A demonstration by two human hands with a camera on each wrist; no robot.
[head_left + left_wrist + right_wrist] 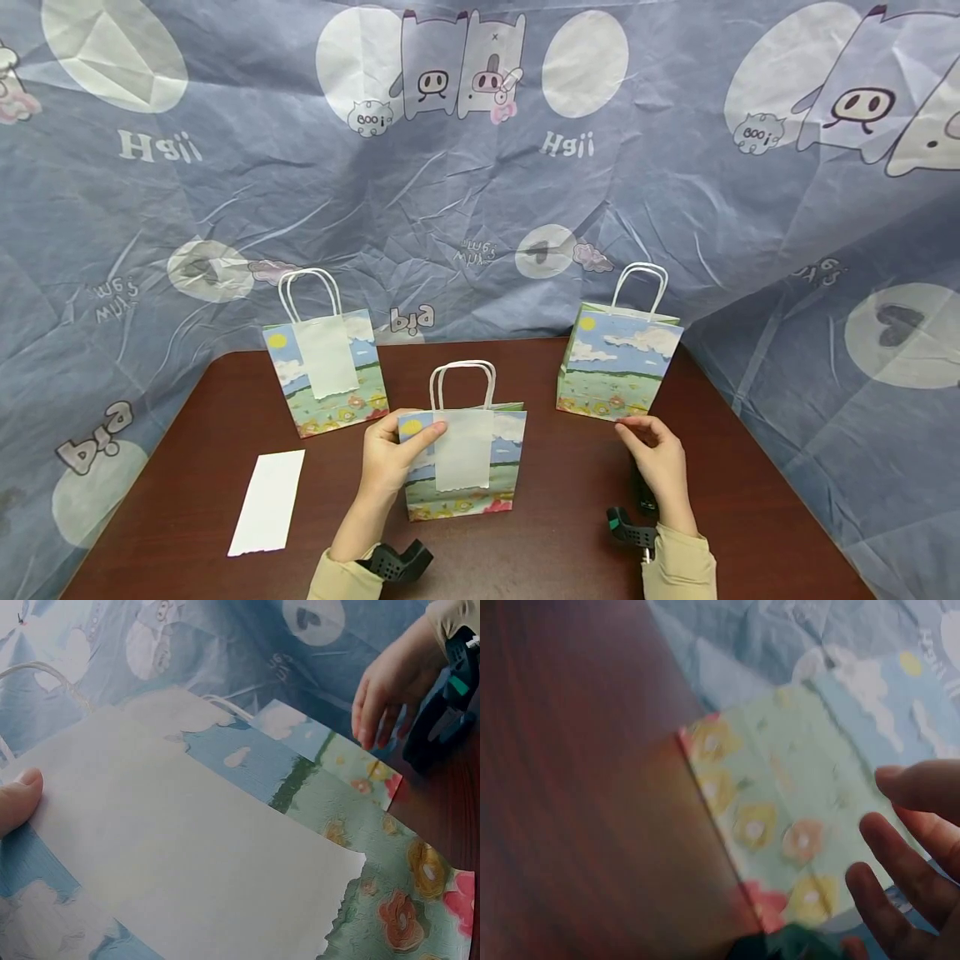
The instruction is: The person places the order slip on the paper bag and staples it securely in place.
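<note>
My left hand (pixel 390 458) holds a small paper gift bag (pixel 502 467) by its upper left edge, thumb over the front. The bag is printed with sky, meadow and flowers and has white handles. A white paper strip (pixel 195 855) with a ragged lower edge lies against its front, just right of the thumb in the left wrist view. My right hand (pixel 660 458) hovers near the lower edge of a like bag (pixel 622 358) on the right. Its fingers (pixel 900 862) are loosely bent and apart, with nothing between them in the right wrist view.
Another such bag (pixel 367 358) stands at back left, also with a white strip (pixel 327 358) on its front. A loose white paper strip (pixel 266 502) lies on the brown table (pixel 180 483). Partly behind the right wrist is a dark object (pixel 643 493), kind unclear. Patterned cloth (pixel 465 200) hangs behind.
</note>
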